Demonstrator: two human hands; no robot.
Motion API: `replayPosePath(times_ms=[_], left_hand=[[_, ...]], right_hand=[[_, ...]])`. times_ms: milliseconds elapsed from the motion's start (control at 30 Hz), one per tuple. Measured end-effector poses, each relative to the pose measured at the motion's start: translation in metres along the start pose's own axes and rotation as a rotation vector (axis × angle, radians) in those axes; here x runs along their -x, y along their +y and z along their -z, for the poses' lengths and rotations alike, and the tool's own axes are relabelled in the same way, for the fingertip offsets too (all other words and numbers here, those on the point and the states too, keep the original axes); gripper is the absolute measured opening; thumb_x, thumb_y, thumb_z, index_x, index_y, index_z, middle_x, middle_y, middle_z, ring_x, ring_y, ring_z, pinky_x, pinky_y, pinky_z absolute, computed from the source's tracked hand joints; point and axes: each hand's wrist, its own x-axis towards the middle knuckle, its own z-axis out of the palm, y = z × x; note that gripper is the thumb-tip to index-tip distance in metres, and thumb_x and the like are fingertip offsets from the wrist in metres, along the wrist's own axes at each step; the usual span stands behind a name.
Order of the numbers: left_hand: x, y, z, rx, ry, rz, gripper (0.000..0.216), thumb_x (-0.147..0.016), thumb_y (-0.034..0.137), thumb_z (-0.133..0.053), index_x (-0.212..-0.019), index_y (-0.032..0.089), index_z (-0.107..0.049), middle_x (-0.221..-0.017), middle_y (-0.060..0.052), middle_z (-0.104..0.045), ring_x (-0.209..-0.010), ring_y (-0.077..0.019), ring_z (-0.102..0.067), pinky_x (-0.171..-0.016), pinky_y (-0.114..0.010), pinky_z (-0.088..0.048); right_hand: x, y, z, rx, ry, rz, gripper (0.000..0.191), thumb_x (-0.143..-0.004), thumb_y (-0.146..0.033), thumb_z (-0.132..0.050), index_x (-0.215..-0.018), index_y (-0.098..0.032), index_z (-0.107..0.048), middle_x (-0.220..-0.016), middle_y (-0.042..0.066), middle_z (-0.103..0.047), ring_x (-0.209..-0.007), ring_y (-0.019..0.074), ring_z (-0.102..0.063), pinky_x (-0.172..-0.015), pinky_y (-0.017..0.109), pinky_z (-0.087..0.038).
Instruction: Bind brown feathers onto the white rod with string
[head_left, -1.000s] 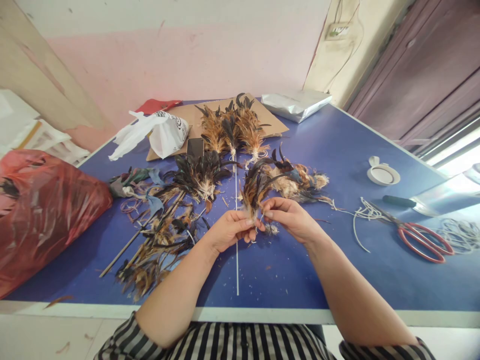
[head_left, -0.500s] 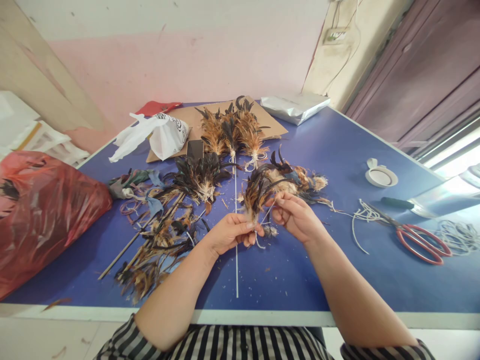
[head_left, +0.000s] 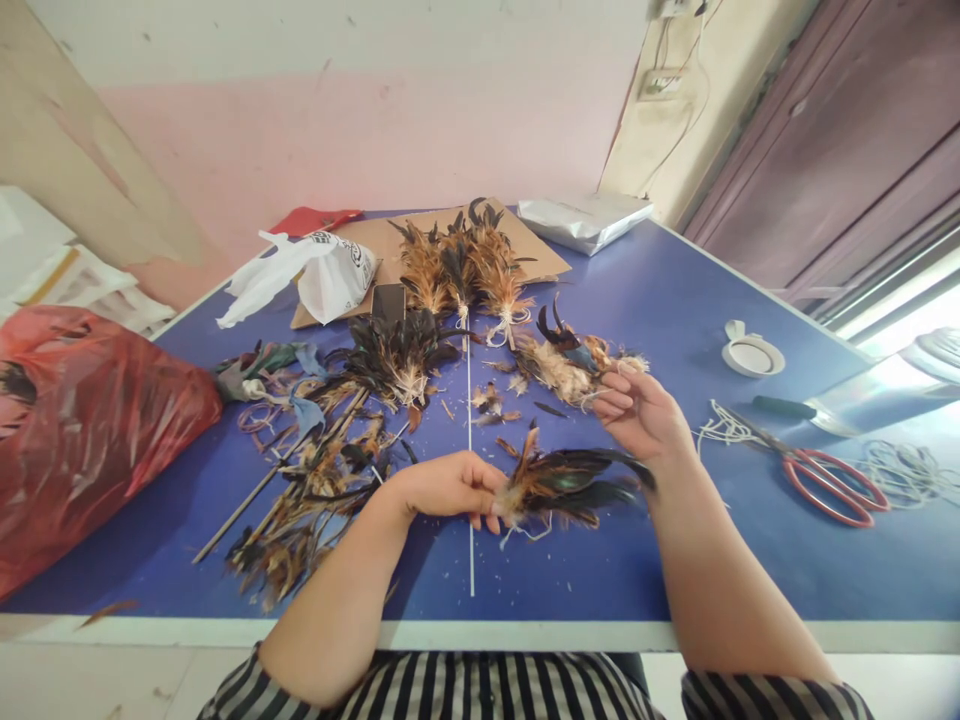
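My left hand (head_left: 448, 487) is closed round the tied base of a small bundle of brown and black feathers (head_left: 568, 483), which lies sideways just over the blue table (head_left: 675, 300), tips pointing right. My right hand (head_left: 643, 412) hovers beyond the bundle's tips with its fingers loosely curled, apparently pinching a thin white string near a loose feather pile (head_left: 570, 362). A thin white stick (head_left: 470, 470) lies on the table under my left hand.
Tied feather bundles (head_left: 461, 265) rest on cardboard at the back, a dark bundle (head_left: 397, 355) and scattered feathers and sticks (head_left: 307, 500) at left. A red plastic bag (head_left: 82, 420) fills the left edge. Red-handled scissors (head_left: 829, 480), white string (head_left: 724, 425) and a white lid (head_left: 752, 354) lie right.
My left hand has turned the feather bundle from upright to lying sideways and moved it nearer me. My right hand has let go of the bundle and moved right and away.
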Motion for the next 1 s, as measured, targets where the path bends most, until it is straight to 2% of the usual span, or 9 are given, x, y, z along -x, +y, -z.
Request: replayPosePath(times_ms=[67, 133, 233, 333, 400, 533, 700, 867, 1000], left_hand=[[0.007, 0.006, 0.005, -0.073, 0.05, -0.049, 0.023, -0.073, 0.036, -0.058, -0.078, 0.015, -0.068, -0.081, -0.006, -0.064, -0.067, -0.0119, -0.058, -0.057, -0.02, -0.044], [0.013, 0.013, 0.008, -0.097, 0.1, -0.132, 0.02, -0.072, 0.033, -0.06, -0.075, 0.014, -0.068, -0.082, -0.007, -0.064, -0.076, -0.0142, -0.058, -0.069, -0.023, -0.045], [0.016, 0.019, 0.007, 0.062, 0.303, -0.26, 0.017, -0.071, 0.029, -0.062, -0.074, 0.013, -0.068, -0.092, -0.01, -0.065, -0.087, -0.018, -0.057, -0.081, -0.028, -0.042], [0.005, 0.014, 0.003, 0.35, 0.515, -0.308, 0.018, -0.073, 0.028, -0.06, -0.077, 0.012, -0.067, -0.106, -0.012, -0.061, -0.085, -0.0158, -0.058, -0.073, -0.024, -0.044], [-0.006, 0.007, 0.0, 0.496, 0.555, -0.284, 0.02, -0.072, 0.029, -0.061, -0.08, 0.011, -0.066, -0.115, -0.012, -0.056, -0.081, -0.0139, -0.06, -0.065, -0.02, -0.046], [-0.021, -0.001, -0.003, 0.649, 0.655, -0.296, 0.019, -0.072, 0.027, -0.062, -0.083, 0.011, -0.065, -0.121, -0.012, -0.052, -0.072, -0.0088, -0.06, -0.061, -0.017, -0.047], [-0.018, 0.0, -0.001, 0.675, 0.661, -0.332, 0.019, -0.074, 0.025, -0.06, -0.086, 0.01, -0.064, -0.12, -0.013, -0.053, -0.062, -0.0051, -0.059, -0.054, -0.014, -0.047], [-0.018, -0.004, -0.001, 0.724, 0.465, -0.17, 0.019, -0.077, 0.02, -0.057, -0.09, 0.008, -0.062, -0.105, -0.016, -0.062, -0.07, -0.0131, -0.064, -0.057, -0.017, -0.05], [-0.021, -0.01, -0.001, 0.784, 0.444, -0.091, 0.014, -0.076, 0.018, -0.057, -0.085, 0.008, -0.06, -0.089, -0.013, -0.067, -0.074, -0.0166, -0.065, -0.059, -0.018, -0.051]], right_hand=[[-0.001, 0.003, 0.002, 0.035, -0.008, 0.003, 0.025, -0.07, -0.031, -0.061, -0.064, -0.021, -0.039, -0.053, -0.007, -0.03, -0.038, 0.0047, -0.025, -0.036, 0.02, -0.028], [-0.002, 0.007, 0.002, 0.055, -0.006, 0.008, 0.026, -0.07, -0.032, -0.061, -0.064, -0.021, -0.039, -0.053, -0.007, -0.031, -0.038, 0.0047, -0.025, -0.036, 0.02, -0.027], [-0.001, 0.012, -0.004, 0.069, -0.024, -0.002, 0.025, -0.07, -0.032, -0.062, -0.065, -0.021, -0.039, -0.053, -0.007, -0.032, -0.039, 0.0049, -0.026, -0.037, 0.02, -0.027], [0.007, 0.018, -0.018, 0.085, -0.093, -0.038, 0.023, -0.07, -0.031, -0.061, -0.068, -0.021, -0.041, -0.054, -0.006, -0.032, -0.042, 0.006, -0.031, -0.039, 0.02, -0.027], [0.014, 0.022, -0.03, 0.128, -0.143, -0.075, 0.02, -0.071, -0.032, -0.06, -0.071, -0.022, -0.043, -0.053, -0.006, -0.033, -0.044, 0.0071, -0.035, -0.04, 0.021, -0.027], [0.025, 0.032, -0.048, 0.206, -0.25, -0.158, 0.017, -0.071, -0.032, -0.059, -0.076, -0.021, -0.046, -0.052, -0.006, -0.038, -0.045, 0.0077, -0.041, -0.042, 0.021, -0.028], [0.026, 0.038, -0.052, 0.171, -0.307, -0.224, 0.016, -0.073, -0.029, -0.059, -0.077, -0.019, -0.048, -0.052, -0.006, -0.041, -0.044, 0.0067, -0.043, -0.042, 0.019, -0.028], [0.024, 0.039, -0.05, 0.167, -0.281, -0.231, 0.014, -0.075, -0.027, -0.058, -0.077, -0.019, -0.047, -0.053, -0.006, -0.044, -0.045, 0.0065, -0.045, -0.043, 0.018, -0.029], [0.022, 0.039, -0.047, 0.176, -0.252, -0.175, 0.014, -0.075, -0.027, -0.058, -0.076, -0.019, -0.047, -0.053, -0.005, -0.046, -0.047, 0.0075, -0.048, -0.044, 0.019, -0.032]])
